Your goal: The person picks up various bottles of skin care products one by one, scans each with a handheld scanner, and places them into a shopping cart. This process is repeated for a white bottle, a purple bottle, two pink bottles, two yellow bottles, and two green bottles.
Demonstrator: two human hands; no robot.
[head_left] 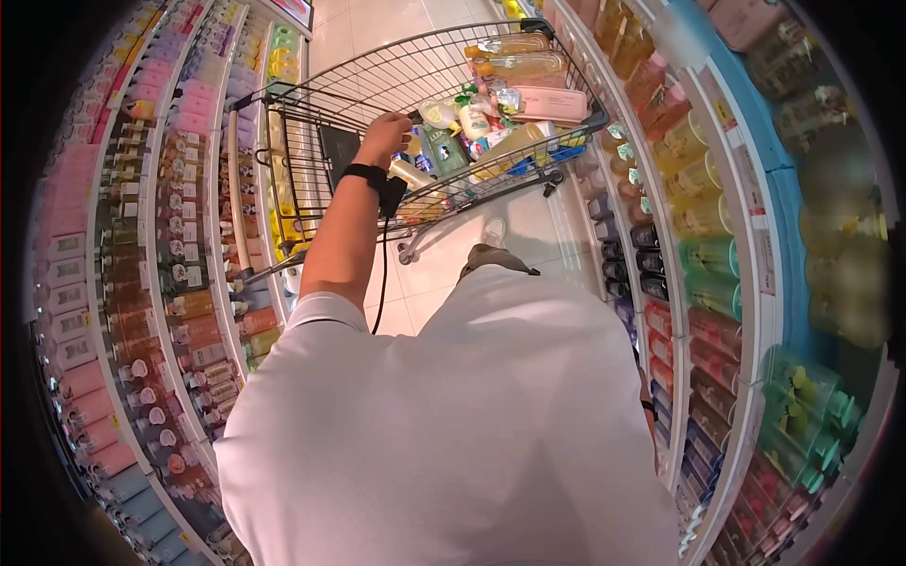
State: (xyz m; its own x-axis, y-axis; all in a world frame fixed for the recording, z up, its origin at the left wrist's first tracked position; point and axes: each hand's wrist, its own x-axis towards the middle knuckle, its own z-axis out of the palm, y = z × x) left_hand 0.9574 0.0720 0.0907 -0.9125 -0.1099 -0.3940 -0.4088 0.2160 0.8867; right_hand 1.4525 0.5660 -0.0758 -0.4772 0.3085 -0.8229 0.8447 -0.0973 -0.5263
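My left hand (384, 139) reaches over the wire shopping cart (415, 58), near the dark panel (338, 154) at its handle end. The fingers are curled closed; whether they grip a cart wire or something else is hidden. A black band with a cable (379, 186) is round this wrist. In the cart, beyond the hand, lie a green bottle (444, 151), a white bottle (474, 123), a yellowish bottle (510, 154), a pink pack (552, 104) and clear amber bottles (522, 66). Only a sliver of my right arm (649, 401) shows beside the shirt; the right hand is hidden.
Shelves of bottles flank the aisle closely: pink and brown bottles (123, 311) on the left, yellow bottles (684, 141) and green bottles (710, 264) on the right. The cart handle (238, 179) faces the left shelf. One shoe (494, 231) stands on the tiled floor (444, 269) near a cart wheel (408, 253).
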